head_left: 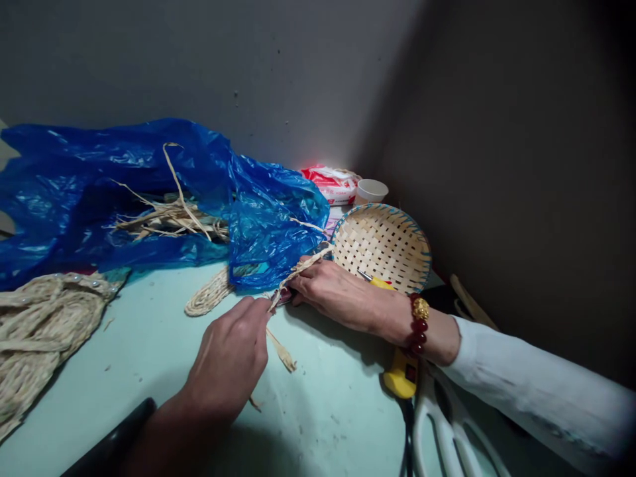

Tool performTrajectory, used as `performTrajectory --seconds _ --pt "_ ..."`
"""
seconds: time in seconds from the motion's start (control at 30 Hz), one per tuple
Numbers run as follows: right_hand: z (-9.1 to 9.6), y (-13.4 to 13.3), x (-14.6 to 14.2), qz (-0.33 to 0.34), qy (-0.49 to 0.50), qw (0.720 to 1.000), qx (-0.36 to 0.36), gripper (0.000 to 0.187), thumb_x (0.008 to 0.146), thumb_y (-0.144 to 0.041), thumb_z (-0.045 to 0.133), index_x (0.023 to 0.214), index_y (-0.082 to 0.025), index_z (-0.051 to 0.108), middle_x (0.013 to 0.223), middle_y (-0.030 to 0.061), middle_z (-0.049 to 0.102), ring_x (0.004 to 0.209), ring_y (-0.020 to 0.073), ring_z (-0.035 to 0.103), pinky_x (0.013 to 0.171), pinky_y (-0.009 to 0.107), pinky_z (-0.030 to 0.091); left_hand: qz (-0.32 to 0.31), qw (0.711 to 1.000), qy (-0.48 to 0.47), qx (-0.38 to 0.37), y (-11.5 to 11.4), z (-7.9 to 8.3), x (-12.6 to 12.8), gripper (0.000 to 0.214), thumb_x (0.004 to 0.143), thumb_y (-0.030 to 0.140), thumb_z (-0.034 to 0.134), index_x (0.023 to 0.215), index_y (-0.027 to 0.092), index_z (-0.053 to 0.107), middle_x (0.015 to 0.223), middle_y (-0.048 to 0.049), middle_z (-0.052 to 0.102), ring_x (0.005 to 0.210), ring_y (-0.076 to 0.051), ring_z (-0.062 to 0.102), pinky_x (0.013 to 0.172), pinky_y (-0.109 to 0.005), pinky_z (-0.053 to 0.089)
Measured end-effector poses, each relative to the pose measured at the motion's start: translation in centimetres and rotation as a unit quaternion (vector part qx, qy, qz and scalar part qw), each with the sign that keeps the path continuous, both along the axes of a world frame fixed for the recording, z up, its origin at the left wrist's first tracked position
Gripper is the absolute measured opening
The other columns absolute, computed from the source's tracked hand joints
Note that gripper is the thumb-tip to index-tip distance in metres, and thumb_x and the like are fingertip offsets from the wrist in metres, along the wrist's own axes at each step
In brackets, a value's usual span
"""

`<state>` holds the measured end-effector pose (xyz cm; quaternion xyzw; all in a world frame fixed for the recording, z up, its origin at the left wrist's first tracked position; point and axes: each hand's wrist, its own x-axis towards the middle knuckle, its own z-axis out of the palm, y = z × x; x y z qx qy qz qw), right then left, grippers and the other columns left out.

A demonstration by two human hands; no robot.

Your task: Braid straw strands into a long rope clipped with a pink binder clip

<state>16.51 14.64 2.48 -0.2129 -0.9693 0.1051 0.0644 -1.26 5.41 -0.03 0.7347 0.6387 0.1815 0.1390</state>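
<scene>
A thin twisted cord of pale dried plant fibre (pixel 304 266) runs between my hands above the table. My left hand (pixel 231 354) is closed in a pinch on its lower end. A loose strip of husk (pixel 282 350) trails below those fingers. My right hand (pixel 338 291), with a red bead bracelet at the wrist, has its fingers closed along the cord. Something dark and shiny shows under its fingertips, too hidden to name. Close by on the left lies a flat oval woven straw piece (pixel 209 291), partly covered by the blue plastic bag (pixel 278 232).
Dried husk strips (pixel 173 220) lie in the bag's opening. A larger woven straw piece (pixel 44 331) is at left. At right are a bamboo basket (pixel 385 235), a yellow-handled tool (pixel 400 381) and white-handled scissors (pixel 447 430). A white cup (pixel 371 191) and red-white packet (pixel 330 184) stand behind.
</scene>
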Motion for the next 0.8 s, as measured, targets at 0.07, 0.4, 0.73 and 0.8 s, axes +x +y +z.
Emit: performTrajectory --seconds 0.07,0.4,0.73,0.8 --pt "0.0 0.0 0.0 -0.006 0.000 1.000 -0.008 0.021 0.095 -0.011 0.046 0.086 -0.009 0.065 0.090 0.0104 0.068 0.080 0.0163 0.058 0.073 0.028 0.044 -0.004 1.000 0.010 0.010 0.2 0.1 -0.2 0.030 0.094 0.021 0.034 0.088 0.016 0.063 0.084 -0.0072 0.066 0.076 -0.023 0.064 0.072 -0.035 0.045" --pt "-0.4 -0.2 0.0 -0.008 0.024 1.000 0.008 0.020 0.092 -0.008 0.048 0.081 -0.010 0.065 0.082 0.0088 0.065 0.072 0.0154 0.055 0.067 0.029 0.041 -0.039 0.949 0.309 -0.043 0.5 1.5 1.8 0.041 0.082 -0.003 0.039 0.112 0.010 0.063 0.089 -0.0141 0.062 0.076 -0.028 0.067 0.053 -0.032 0.046" --pt "-0.3 -0.3 -0.1 -0.013 -0.015 0.998 0.056 0.020 0.093 -0.012 0.049 0.079 -0.012 0.064 0.083 0.0091 0.066 0.075 0.0174 0.054 0.070 0.030 0.041 -0.051 0.926 0.370 -0.056 0.3 1.9 2.2 0.042 0.082 -0.005 0.037 0.114 0.005 0.062 0.091 -0.0169 0.063 0.080 -0.029 0.067 0.056 -0.032 0.053" --pt "-0.1 -0.5 -0.1 -0.028 -0.013 0.998 0.046 0.016 0.091 -0.010 0.050 0.081 -0.012 0.063 0.085 0.0101 0.066 0.077 0.0182 0.055 0.071 0.031 0.042 -0.060 0.925 0.369 -0.065 0.4 1.9 2.4 0.046 0.080 -0.008 0.035 0.117 0.005 0.060 0.095 -0.0176 0.064 0.084 -0.029 0.067 0.058 -0.033 0.054"
